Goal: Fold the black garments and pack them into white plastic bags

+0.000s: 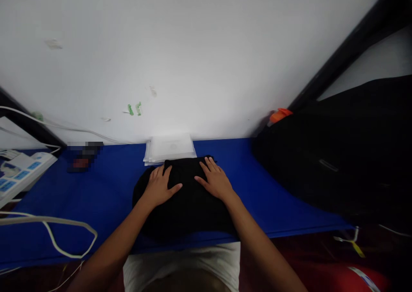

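A black cloth item (193, 210), perhaps a folded garment, lies on the blue surface (109, 197) in front of me. My left hand (160, 187) rests flat on its left part, fingers spread and thumb pointing inward. On its upper right part lies my right hand (216, 180), also flat with the fingers apart. Neither hand grips the cloth. Just behind it, against the wall, sits a small stack of white translucent zip bags (170, 148); the black cloth reaches close to their front edge.
At the left are a white power strip (27, 176) and a looping white cable (71, 254). A pixelated dark object (84, 158) lies near the wall. A large black bag-like mass (322, 163) fills the right side, with an orange item (280, 115) behind it.
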### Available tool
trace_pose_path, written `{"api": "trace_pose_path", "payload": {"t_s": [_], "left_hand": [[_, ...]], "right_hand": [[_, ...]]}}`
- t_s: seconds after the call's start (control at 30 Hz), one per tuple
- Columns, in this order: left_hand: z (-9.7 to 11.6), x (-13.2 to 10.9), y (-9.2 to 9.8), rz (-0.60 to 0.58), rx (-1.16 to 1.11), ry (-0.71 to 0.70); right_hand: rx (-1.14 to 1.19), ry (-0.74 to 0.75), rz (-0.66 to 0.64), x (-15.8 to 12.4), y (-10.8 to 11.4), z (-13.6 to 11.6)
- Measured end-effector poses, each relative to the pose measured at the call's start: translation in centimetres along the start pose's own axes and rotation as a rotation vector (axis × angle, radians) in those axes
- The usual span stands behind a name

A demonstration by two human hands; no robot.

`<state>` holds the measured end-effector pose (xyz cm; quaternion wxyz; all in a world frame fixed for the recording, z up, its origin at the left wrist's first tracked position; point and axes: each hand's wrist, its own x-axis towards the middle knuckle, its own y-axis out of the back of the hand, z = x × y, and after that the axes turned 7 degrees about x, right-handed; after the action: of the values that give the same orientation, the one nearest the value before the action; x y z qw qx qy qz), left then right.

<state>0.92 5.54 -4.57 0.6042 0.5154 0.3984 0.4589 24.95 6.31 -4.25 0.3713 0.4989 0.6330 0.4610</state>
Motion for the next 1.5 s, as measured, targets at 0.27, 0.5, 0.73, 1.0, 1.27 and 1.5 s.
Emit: {"api": "trace_pose_path", "payload": {"t_s": [0.27,0.5,0.73,1.0,1.27,1.5], "left_hand": [[0.6,-3.7,1.6,0.164,-0.026,-0.175],[-1.3,-10.8,2.3,-0.037,-0.110,-0.561],[-2.8,-13.2,1.7,0.006,-0.072,-0.541],[-3.8,-9.7,3.3,0.287,-0.254,-0.274],[-2.3,0.8,4.6,0.202,-0.060,-0.134],[-1.6,1.3,5.2,0.244,-0.076,-0.178]], "right_hand": [[0.099,0.114,-0.028,-2.8,0.6,0.5],[0.196,0.276,-0.006,-10.6,-0.1,1.7],[0.273,0.336,-0.097,-14.5,1.7,1.3],[0.371,0.354,0.157,-11.8,2.6,2.5],[0.222,0.176,0.338,-1.0,2.3,3.8],[0.231,0.246,0.351,0.0,3.8,3.2]]}}
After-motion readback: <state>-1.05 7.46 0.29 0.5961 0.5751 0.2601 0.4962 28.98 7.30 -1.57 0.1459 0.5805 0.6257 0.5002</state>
